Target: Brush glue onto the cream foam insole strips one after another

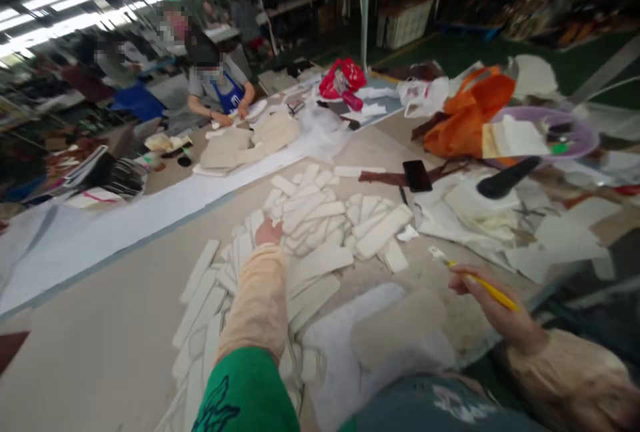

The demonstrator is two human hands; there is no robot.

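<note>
My left hand (pixel 269 232) reaches into a spread pile of off-white, rounded strips (pixel 320 262) that look like fabric or foam pieces. Its fingertips touch the pile at the far side, but blur and the back of the hand hide whether they grip a strip. In my right hand (pixel 500 305) is a yellow-handled brush (pixel 483 283), its whitish tip (pixel 437 254) pointing left above the table. Close in front of me, a beige rounded panel (pixel 400 329) lies on a white sheet (pixel 333 335).
A black phone (pixel 417 176) lies beyond the pile. At the right are a dark-handled tool (pixel 507 179), an orange bag (pixel 470 115) and a purple basin (pixel 585 139). Farther off sit a red bag (pixel 343 77) and beige panels (pixel 275 129); a person (pixel 220 89) works across the table.
</note>
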